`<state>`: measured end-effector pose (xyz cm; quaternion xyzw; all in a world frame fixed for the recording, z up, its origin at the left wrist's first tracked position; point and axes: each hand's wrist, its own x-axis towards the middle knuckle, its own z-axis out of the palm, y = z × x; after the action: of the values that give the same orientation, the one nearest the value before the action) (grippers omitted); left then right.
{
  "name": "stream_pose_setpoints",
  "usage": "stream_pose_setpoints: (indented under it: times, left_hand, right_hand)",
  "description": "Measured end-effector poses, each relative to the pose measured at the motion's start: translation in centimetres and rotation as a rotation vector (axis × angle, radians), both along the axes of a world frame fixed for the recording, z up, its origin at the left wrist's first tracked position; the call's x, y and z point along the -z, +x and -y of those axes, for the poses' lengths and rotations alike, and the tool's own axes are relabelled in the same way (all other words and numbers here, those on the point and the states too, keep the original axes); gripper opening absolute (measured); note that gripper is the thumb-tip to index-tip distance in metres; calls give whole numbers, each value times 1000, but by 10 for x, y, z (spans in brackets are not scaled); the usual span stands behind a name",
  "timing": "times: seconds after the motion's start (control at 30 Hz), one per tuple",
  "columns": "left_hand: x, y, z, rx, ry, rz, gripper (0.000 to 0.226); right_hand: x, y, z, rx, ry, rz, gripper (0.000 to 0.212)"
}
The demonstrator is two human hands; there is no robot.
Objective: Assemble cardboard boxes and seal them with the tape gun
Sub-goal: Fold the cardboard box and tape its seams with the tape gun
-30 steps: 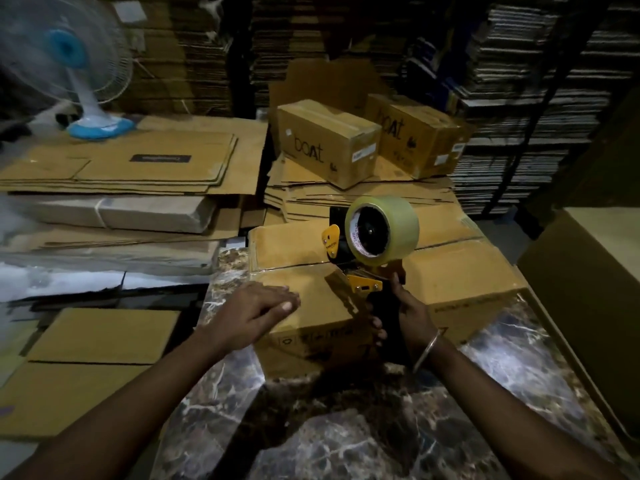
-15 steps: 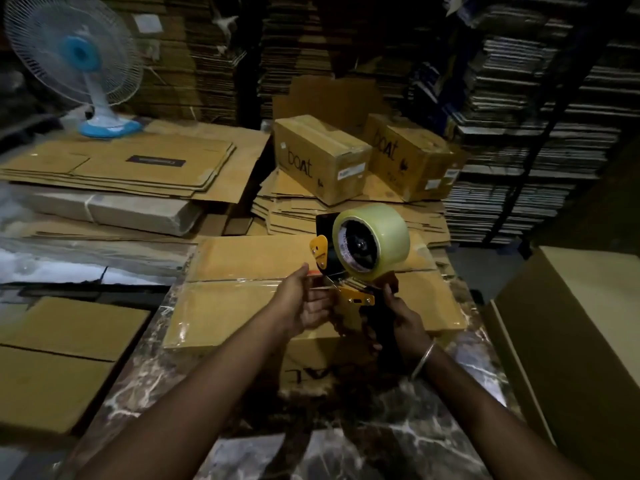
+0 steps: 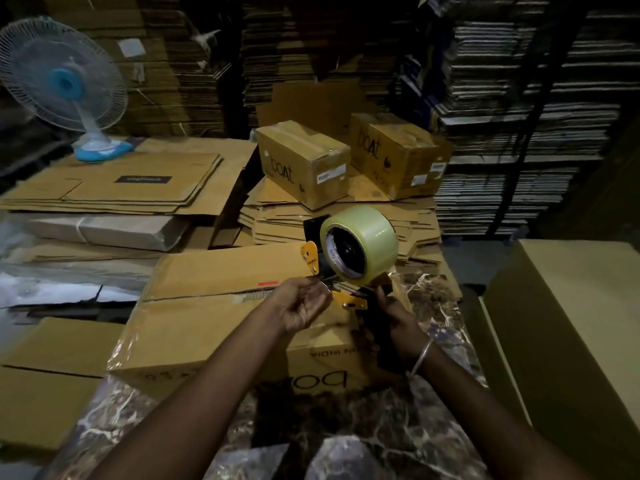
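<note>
A tape gun (image 3: pixel 349 258) with a clear tape roll, yellow guard and black handle is held upright over the cardboard box (image 3: pixel 207 327) on the marble table. My right hand (image 3: pixel 391 323) grips its handle from the right. My left hand (image 3: pixel 301 306) is at the gun's front, fingers pinching at the tape end by the yellow blade plate. The box lies flat-topped with its two top flaps meeting along a seam, printed lettering on its near side.
Two taped "boat" boxes (image 3: pixel 304 161) (image 3: pixel 398 154) sit on a pile of flattened cartons (image 3: pixel 339 220) behind. More flat cardboard (image 3: pixel 121 181) and a blue-white fan (image 3: pixel 69 88) stand at left. A large carton (image 3: pixel 568 327) is at right; cardboard stacks fill the back wall.
My left hand left the box top and came up to the front of the tape gun. The gun stayed in my right hand, and the view drew back a little.
</note>
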<state>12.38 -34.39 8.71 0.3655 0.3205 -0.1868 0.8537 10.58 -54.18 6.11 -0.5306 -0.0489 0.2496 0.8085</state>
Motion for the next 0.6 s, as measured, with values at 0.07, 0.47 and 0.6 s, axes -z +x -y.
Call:
stream_pose_setpoints:
  times: [0.07,0.47,0.6]
  left_hand:
    - [1,12,0,51,46,-5,21]
    - [-15,112,10,553,539,85,28]
    - [-13,145,32,660,767,165,30]
  right_hand:
    - [0,2,5,11,-6,-21,65]
    - [-4,14,23,208,-113,-147,56]
    - [-5,16,25,280,-176,-135,54]
